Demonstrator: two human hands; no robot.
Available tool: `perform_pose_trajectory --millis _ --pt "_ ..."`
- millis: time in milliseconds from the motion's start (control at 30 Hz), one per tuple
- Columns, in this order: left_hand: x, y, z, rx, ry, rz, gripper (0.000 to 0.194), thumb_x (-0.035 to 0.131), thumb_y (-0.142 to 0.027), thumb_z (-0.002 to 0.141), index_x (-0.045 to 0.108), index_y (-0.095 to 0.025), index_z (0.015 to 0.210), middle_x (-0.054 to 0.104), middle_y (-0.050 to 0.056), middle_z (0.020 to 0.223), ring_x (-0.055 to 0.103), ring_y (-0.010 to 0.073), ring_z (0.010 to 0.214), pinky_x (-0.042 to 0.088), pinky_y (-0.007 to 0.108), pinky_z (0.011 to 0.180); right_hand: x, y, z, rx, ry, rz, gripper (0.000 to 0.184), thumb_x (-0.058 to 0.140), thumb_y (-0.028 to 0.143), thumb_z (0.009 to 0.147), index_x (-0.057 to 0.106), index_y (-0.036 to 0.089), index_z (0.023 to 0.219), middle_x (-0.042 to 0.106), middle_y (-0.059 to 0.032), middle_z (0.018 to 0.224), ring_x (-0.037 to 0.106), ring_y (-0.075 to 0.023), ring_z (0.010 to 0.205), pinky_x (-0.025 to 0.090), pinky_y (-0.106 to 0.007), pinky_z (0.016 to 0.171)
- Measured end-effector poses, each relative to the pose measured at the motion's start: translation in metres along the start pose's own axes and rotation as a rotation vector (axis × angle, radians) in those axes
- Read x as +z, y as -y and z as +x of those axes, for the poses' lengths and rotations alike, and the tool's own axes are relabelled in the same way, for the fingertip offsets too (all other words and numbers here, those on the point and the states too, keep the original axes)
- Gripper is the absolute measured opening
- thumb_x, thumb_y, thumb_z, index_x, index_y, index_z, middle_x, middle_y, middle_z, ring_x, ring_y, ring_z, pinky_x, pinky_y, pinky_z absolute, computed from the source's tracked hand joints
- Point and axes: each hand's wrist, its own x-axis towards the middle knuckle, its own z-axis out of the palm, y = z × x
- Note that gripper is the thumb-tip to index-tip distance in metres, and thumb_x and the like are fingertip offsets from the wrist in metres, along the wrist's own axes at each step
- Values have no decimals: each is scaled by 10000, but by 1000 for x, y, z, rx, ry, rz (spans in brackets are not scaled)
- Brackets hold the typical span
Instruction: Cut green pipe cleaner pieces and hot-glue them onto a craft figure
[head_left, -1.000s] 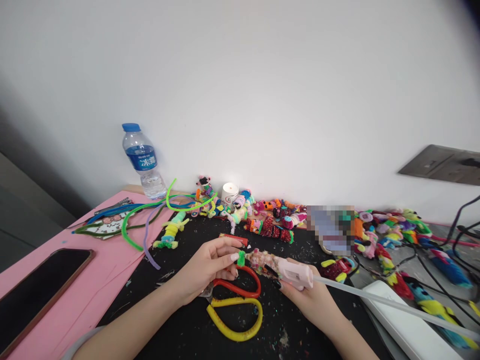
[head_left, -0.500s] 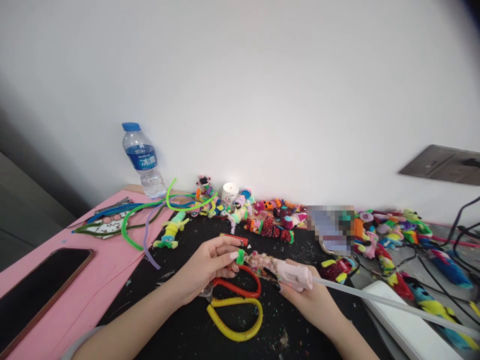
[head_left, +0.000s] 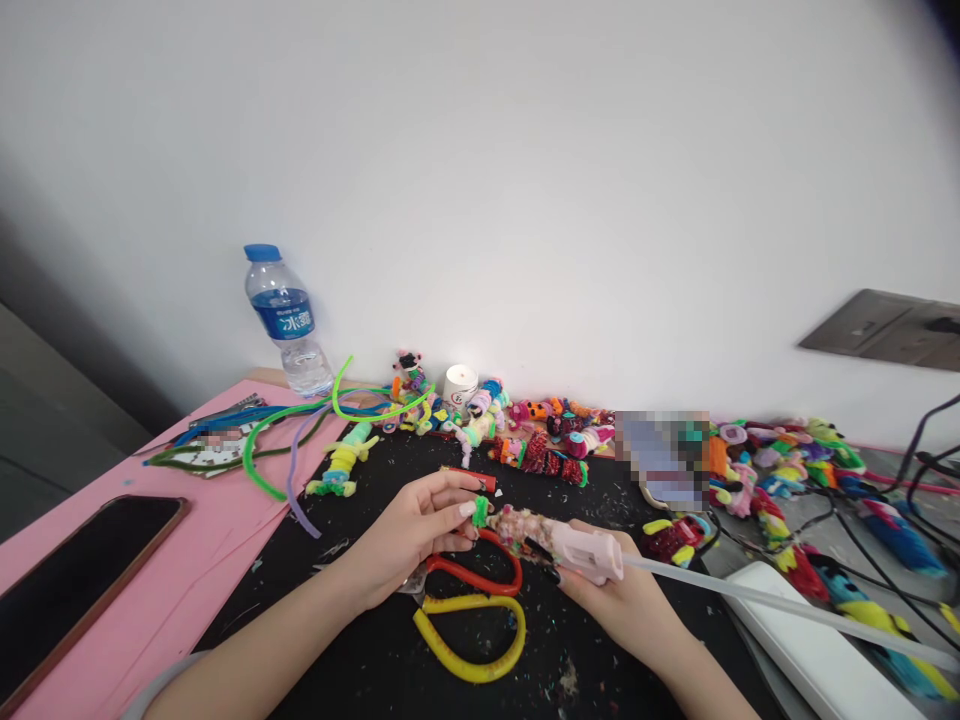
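My left hand (head_left: 431,520) pinches a small bright green fuzzy pipe-cleaner piece (head_left: 481,511) between thumb and fingers. In my right hand (head_left: 626,605) is a pale pink hot glue gun (head_left: 589,552), its front crusted with glue and bits. The nozzle points left and is at or right beside the green piece; whether they touch I cannot tell. From the gun's back a long translucent glue stick (head_left: 757,597) sticks out to the right. Below my hands lie scissors with one red and one yellow handle (head_left: 471,665), their blades partly hidden by my left hand.
A black mat (head_left: 300,640) covers the middle. Pipe-cleaner figures (head_left: 540,460) line the wall, with more at right among black cables. Loose pipe cleaners (head_left: 304,470), a water bottle (head_left: 281,310) and a phone (head_left: 86,590) are at left. A white box-like object (head_left: 810,640) lies at right.
Very little differs. The glue gun has shifted slightly left at the green piece, and my left hand stays in place.
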Motion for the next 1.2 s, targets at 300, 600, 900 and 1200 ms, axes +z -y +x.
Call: perform_pose_trajectory --millis 300,600,900,1200 --pt "-2 2 0 14 14 0 240 624 -195 793 591 -176 1031 565 7 841 581 93 680 510 213 643 0 -1 -3 10 -1 -13 141 546 300 728 569 212 620 554 18 545 532 -142 470 438 -217 440" --pt "-1 1 -1 10 5 -3 236 635 -202 783 597 -181 1016 575 3 825 587 97 681 511 217 644 0 -1 -2 3 -17 -26 135 546 291 726 564 207 621 555 18 556 537 -140 479 449 -215 455" --pt "-1 1 0 12 0 -9 263 664 -229 753 607 -184 1006 579 2 812 582 103 670 509 230 638 0 -1 -2 26 1 -9 149 531 303 735 577 210 628 558 3 559 544 -155 492 462 -235 467" --pt "0 -1 -1 2 14 10 256 651 -224 768 593 -175 1012 570 -1 791 571 95 662 506 228 646 4 -9 -5 44 -13 7 131 548 312 739 623 220 684 590 -2 564 565 -173 533 466 -239 469"
